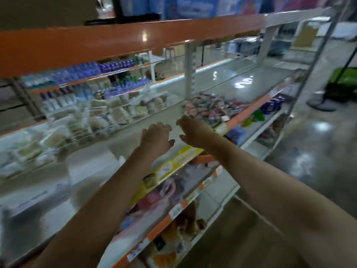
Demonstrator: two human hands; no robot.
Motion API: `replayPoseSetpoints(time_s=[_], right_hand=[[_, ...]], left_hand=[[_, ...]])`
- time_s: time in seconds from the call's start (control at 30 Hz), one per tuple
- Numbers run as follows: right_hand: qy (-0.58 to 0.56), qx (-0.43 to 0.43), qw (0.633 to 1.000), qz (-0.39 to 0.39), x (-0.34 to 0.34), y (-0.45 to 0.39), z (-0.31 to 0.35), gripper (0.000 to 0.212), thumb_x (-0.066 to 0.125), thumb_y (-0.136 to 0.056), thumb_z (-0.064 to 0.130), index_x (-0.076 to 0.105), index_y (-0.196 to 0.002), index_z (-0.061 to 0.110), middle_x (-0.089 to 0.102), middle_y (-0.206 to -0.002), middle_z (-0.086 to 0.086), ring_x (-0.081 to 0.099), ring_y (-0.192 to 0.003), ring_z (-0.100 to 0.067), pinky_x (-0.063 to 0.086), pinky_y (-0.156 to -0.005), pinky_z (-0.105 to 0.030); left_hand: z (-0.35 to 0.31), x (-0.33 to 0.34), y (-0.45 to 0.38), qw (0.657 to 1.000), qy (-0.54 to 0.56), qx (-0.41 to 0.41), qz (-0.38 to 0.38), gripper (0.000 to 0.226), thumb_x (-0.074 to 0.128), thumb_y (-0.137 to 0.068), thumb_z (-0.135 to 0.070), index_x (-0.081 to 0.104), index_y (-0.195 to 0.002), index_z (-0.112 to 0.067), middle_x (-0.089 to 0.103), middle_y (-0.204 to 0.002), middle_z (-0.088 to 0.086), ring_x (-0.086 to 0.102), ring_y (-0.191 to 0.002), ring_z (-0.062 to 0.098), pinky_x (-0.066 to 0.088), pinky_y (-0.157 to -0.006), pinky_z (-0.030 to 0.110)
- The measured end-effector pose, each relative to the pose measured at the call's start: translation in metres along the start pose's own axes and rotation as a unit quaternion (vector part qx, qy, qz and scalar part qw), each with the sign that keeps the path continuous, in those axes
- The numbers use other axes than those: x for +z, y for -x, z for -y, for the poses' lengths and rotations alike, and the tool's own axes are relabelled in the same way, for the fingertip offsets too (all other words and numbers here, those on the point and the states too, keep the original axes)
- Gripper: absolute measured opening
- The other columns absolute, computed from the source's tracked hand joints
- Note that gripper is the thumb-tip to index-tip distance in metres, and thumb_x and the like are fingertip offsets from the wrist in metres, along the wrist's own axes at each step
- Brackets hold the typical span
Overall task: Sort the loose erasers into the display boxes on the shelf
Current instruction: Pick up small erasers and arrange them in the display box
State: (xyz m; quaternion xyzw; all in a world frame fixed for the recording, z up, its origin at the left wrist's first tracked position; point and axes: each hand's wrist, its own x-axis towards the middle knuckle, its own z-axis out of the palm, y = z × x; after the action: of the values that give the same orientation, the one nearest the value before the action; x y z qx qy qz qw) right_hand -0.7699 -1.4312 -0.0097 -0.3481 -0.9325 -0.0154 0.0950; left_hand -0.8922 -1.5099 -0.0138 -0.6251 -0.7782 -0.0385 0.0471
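While both arms reach over the shelf [119, 140], the left hand [156, 137] is spread, holding nothing. Right hand [195, 130] is likewise relaxed, beside the erasers [210, 107].

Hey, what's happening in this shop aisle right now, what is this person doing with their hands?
A person is reaching both bare arms over a store shelf. The left hand and the right hand are open and hold nothing. Just beyond the right hand lies a pile of small colourful packets, probably the loose erasers, though the picture is too blurred to be sure. Neither hand grips any of them at this moment. Clear bins of pale items sit further back on the left.
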Motion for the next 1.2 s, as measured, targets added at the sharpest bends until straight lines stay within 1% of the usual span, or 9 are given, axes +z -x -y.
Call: replayPoseSetpoints(time_s=[0.17, 0.27, 0.4, 0.57, 0.67, 0.8, 0.9, 1.03, 1.2], right_hand=[[0.007, 0.069, 0.998, -0.002, 0.007, 0.001, -0.097, 0.045, 0.054, -0.089, 0.025, 0.045, -0.130, 0.011, 0.044, -0.134, -0.015, 0.043, -0.124, -0.033, 0.040, -0.097, -0.040], [0.044, 0.097, 0.994, 0.019, 0.016, -0.002, -0.144, 0.047, 0.048, -0.093, 0.027, 0.041, -0.136, 0.010, 0.040, -0.139, -0.014, 0.039, -0.129, -0.032, 0.036, -0.101, -0.040], [0.052, 0.120, 0.991, 0.040, 0.026, -0.016, -0.209, 0.051, 0.045, -0.095, 0.028, 0.032, -0.141, 0.009, 0.031, -0.147, -0.011, 0.032, -0.134, -0.029, 0.036, -0.101, -0.041], [0.052, 0.137, 0.986, 0.074, 0.037, -0.059, -0.292, 0.049, 0.042, -0.096, 0.024, 0.031, -0.142, 0.012, 0.034, -0.145, -0.011, 0.034, -0.132, -0.029, 0.033, -0.104, -0.040], [0.033, 0.119, 0.987, 0.099, 0.045, -0.085, -0.328, 0.050, 0.042, -0.096, 0.017, 0.028, -0.144, 0.012, 0.030, -0.149, -0.010, 0.031, -0.135, -0.028, 0.029, -0.108, -0.038], [0.012, 0.068, 0.994, 0.090, 0.062, -0.109, -0.362, 0.044, 0.043, -0.095, 0.020, 0.038, -0.138, 0.013, 0.042, -0.140, -0.009, 0.041, -0.127, -0.027, 0.037, -0.102, -0.037], [0.006, 0.007, 0.996, 0.087, 0.074, -0.124, -0.382, 0.041, 0.045, -0.094, 0.021, 0.045, -0.135, 0.016, 0.046, -0.136, -0.007, 0.043, -0.124, -0.025, 0.039, -0.102, -0.036], [-0.080, -0.034, 0.993, 0.085, 0.080, -0.140, -0.412, 0.041, 0.051, -0.092, 0.020, 0.048, -0.133, 0.015, 0.046, -0.132, -0.008, 0.044, -0.121, -0.025, 0.038, -0.101, -0.034], [-0.184, -0.094, 0.976, 0.067, 0.082, -0.162, -0.442, 0.036, 0.058, -0.090, 0.025, 0.056, -0.125, 0.016, 0.052, -0.121, -0.006, 0.050, -0.110, -0.021, 0.041, -0.093, -0.030]], left_hand=[[-0.078, 0.005, -0.071, 0.998, 0.013, 0.041, 0.040, 0.059, 0.052, -0.091, -0.043, 0.035, -0.140, -0.015, 0.037, -0.142, 0.015, 0.038, -0.128, 0.034, 0.036, -0.099, 0.044], [-0.112, 0.011, -0.113, 0.997, 0.032, 0.047, 0.056, 0.053, 0.048, -0.094, -0.038, 0.033, -0.140, -0.016, 0.028, -0.148, 0.016, 0.033, -0.132, 0.035, 0.033, -0.102, 0.043], [-0.148, 0.023, -0.170, 0.996, 0.011, 0.070, 0.060, 0.054, 0.046, -0.093, -0.041, 0.037, -0.138, -0.013, 0.037, -0.143, 0.019, 0.039, -0.127, 0.038, 0.038, -0.098, 0.043], [-0.175, 0.047, -0.260, 0.995, 0.005, 0.076, 0.069, 0.049, 0.049, -0.091, -0.041, 0.045, -0.132, -0.015, 0.044, -0.135, 0.018, 0.046, -0.120, 0.036, 0.042, -0.090, 0.040], [-0.188, 0.061, -0.302, 0.995, 0.005, 0.080, 0.058, 0.048, 0.051, -0.091, -0.035, 0.043, -0.133, -0.013, 0.049, -0.132, 0.017, 0.049, -0.117, 0.034, 0.044, -0.087, 0.041], [-0.201, 0.083, -0.340, 0.994, 0.012, 0.085, 0.062, 0.054, 0.052, -0.090, -0.025, 0.036, -0.140, -0.018, 0.046, -0.136, 0.016, 0.044, -0.123, 0.033, 0.041, -0.095, 0.044], [-0.207, 0.097, -0.355, 0.995, 0.009, 0.074, 0.064, 0.054, 0.052, -0.088, -0.019, 0.037, -0.139, -0.021, 0.044, -0.137, 0.013, 0.038, -0.128, 0.033, 0.034, -0.104, 0.048], [-0.211, 0.112, -0.364, 0.998, -0.006, 0.056, 0.037, 0.053, 0.054, -0.089, -0.022, 0.037, -0.139, -0.022, 0.041, -0.139, 0.008, 0.035, -0.130, 0.029, 0.031, -0.106, 0.044], [-0.216, 0.115, -0.367, 0.999, 0.037, 0.010, 0.009, 0.048, 0.055, -0.089, -0.031, 0.045, -0.136, -0.024, 0.043, -0.136, 0.001, 0.035, -0.129, 0.022, 0.030, -0.107, 0.041]])
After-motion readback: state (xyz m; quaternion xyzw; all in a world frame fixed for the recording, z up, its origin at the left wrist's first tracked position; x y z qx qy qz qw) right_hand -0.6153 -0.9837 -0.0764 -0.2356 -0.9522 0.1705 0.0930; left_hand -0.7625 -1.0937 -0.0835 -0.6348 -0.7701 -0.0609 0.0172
